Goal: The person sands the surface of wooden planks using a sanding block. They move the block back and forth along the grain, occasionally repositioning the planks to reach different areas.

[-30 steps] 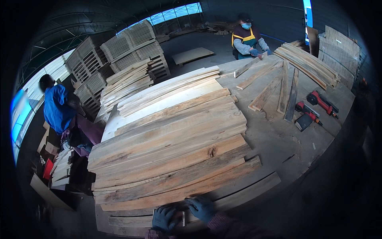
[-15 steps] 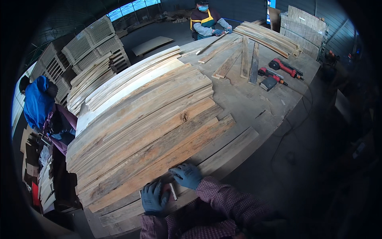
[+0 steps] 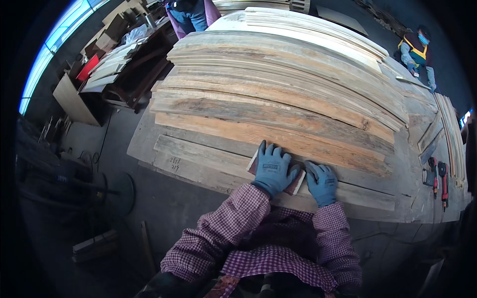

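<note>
My left hand [image 3: 272, 171], in a blue-grey glove, lies over a reddish-brown sanding block [image 3: 296, 185] with pale edges, the thumb spread along its right side. Most of the block is hidden under the palm. It rests on a long narrow wooden board [image 3: 208, 161] near the table's front edge. Close to the block's right side, my right hand [image 3: 323, 185], gloved alike, rests on the same board, its fingers stretched forward and slightly bent. Just beyond the hands lies an orange-brown plank [image 3: 238, 133].
Rows of planks [image 3: 278, 92] cover the table [image 3: 144, 136] behind. Red power tools [image 3: 443, 181] lie at the right end. A co-worker [image 3: 419, 52] is at the far right; another person's legs [image 3: 193, 17] show behind the planks. A side bench [image 3: 129, 64] stands at left.
My view has turned left, so the table and planks appear shifted right. Both hands remain at the front board, the left still over the sanding block.
</note>
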Motion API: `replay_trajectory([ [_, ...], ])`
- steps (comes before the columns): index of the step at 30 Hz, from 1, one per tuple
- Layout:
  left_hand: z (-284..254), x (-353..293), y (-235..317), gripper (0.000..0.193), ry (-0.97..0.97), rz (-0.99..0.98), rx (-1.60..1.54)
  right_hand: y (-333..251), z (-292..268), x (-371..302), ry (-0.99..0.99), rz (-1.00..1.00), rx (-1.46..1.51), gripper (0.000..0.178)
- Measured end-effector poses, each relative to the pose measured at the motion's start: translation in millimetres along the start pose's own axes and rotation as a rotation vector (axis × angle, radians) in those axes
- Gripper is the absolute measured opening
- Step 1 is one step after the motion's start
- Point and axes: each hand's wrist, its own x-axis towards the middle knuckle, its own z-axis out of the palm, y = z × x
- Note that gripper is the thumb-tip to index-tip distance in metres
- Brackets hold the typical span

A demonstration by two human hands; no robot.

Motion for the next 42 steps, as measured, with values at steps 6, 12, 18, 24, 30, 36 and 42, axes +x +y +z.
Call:
replay_trajectory([
  [6,-1.8,2.0,5.5,0.039,-0.162,0.032,-0.198,8.4,0.5,-1.5,-0.030,-0.049,-0.038,0.035],
  [12,-25.4,3.6,-79.6,0.038,0.032,-0.112,-0.074,0.8,-7.6,5.9,0.028,-0.073,-0.009,0.031],
  [18,-55.4,-16.8,-162.4,0.029,0.081,-0.188,0.041,-8.2,-0.7,9.3,0.023,-0.018,-0.015,0.029],
  [24,-20.1,9.4,-59.7,0.035,-0.054,-0.070,-0.106,-10.3,0.5,7.7,0.036,-0.063,-0.034,0.027],
  [30,12.3,23.9,3.5,0.035,-0.029,0.202,-0.293,23.7,2.7,-5.6,0.046,-0.133,-0.024,0.031],
  [36,-27.0,-2.6,-89.4,0.030,0.016,-0.066,-0.148,6.3,-1.8,1.0,0.024,-0.042,0.006,0.032],
  [42,-64.1,-30.7,-186.2,0.022,0.048,-0.236,0.086,-24.0,15.7,9.1,0.020,-0.124,-0.028,0.033],
])
